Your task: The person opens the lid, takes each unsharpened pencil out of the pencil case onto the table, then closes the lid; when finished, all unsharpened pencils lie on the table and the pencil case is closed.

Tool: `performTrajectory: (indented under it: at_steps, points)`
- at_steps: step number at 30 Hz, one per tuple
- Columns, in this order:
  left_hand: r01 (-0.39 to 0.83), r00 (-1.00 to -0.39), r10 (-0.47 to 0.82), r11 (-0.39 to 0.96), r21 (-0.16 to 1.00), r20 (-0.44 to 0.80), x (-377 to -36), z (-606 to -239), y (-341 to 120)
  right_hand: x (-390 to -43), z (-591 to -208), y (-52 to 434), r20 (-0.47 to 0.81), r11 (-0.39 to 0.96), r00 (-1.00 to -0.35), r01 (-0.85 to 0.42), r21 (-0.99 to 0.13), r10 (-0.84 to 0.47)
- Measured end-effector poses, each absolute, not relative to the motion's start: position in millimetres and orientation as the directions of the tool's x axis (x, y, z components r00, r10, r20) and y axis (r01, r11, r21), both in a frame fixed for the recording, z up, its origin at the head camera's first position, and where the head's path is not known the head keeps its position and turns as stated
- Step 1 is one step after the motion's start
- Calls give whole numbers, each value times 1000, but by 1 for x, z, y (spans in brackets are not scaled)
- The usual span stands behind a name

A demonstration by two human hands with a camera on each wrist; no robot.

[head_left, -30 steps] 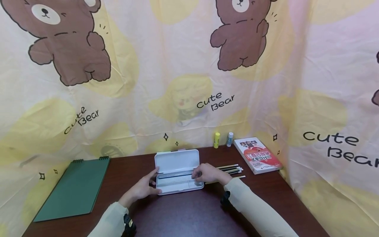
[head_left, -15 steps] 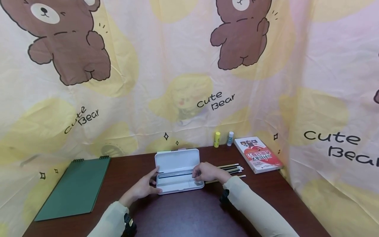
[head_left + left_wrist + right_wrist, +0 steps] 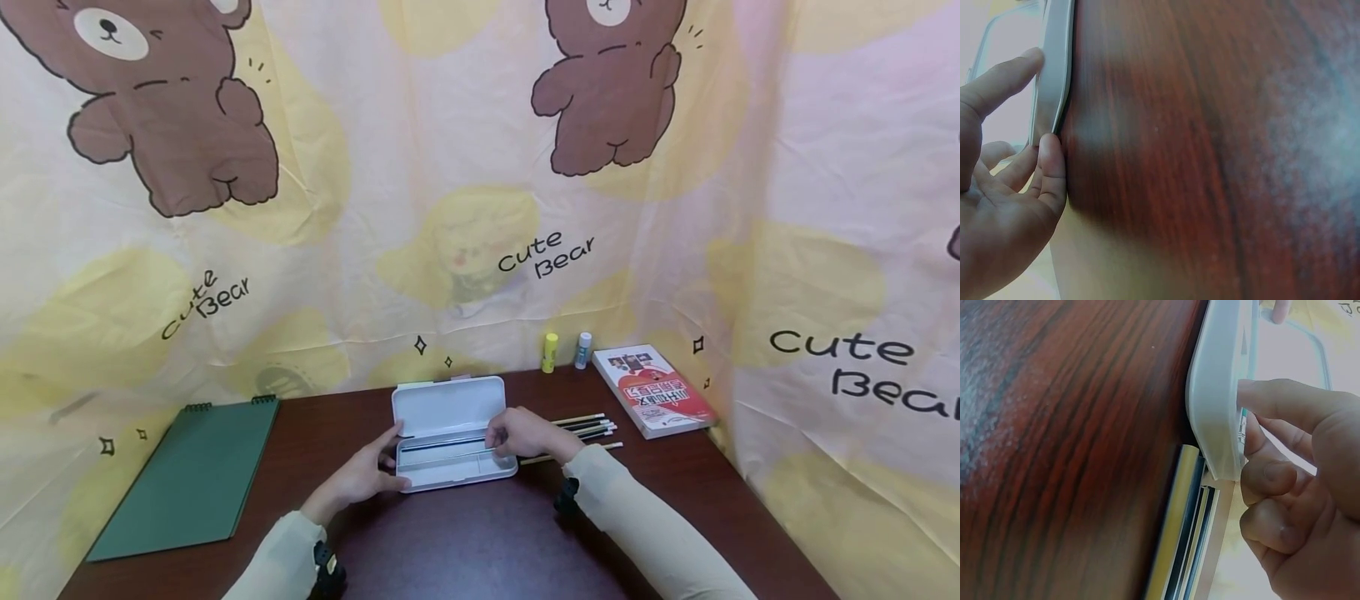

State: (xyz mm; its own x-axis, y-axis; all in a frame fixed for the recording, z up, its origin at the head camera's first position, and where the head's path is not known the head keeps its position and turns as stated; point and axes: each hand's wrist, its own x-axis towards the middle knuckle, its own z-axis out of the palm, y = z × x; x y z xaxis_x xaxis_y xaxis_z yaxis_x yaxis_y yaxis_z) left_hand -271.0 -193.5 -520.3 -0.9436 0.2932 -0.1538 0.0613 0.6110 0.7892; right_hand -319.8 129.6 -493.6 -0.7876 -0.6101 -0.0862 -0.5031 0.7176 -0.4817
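Observation:
An open white pencil case [image 3: 457, 475] lies on the table with its lid [image 3: 448, 408] raised toward the wall. Dark pencils [image 3: 442, 445] lie along its rear compartment. At the case's left end, my left hand [image 3: 362, 473] grips it, thumb at the front corner and fingers behind. My right hand [image 3: 521, 433] is over the right end with curled fingers, pinching a pencil's end [image 3: 1242, 428] just inside the rim; the fingers hide most of it. Several striped pencils [image 3: 588, 427] lie on the table beside and partly behind the right hand.
A green spiral notebook [image 3: 191, 483] lies at the left. Along the back stand a yellow highlighter [image 3: 550, 354] and a glue stick [image 3: 582, 352]. A red and white book [image 3: 652, 392] lies at the back right. Bear-print cloth [image 3: 412, 208] hangs close behind the table.
Both hands stay almost where they were. The right hand's fingers shift only slightly over the case's right end; the case and loose pencils keep their places.

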Motion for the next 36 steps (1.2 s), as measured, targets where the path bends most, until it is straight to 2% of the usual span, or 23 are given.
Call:
performTrajectory:
  at_steps: [15,28,36]
  points:
    - [63,-943,296,609,791,-152,-270,-520,-192,-322,-497,132,-78,716,-799,-484,-502,-596]
    - [49,-944,286,611,790,-163,-269,-519,-192,-323,-490,150,12,666,-775,-551,-503,-632]
    - [45,-944,285,609,792,-165,-268,-518,-191,-323,-484,177,-8,686,-819,-474,-552,-573]
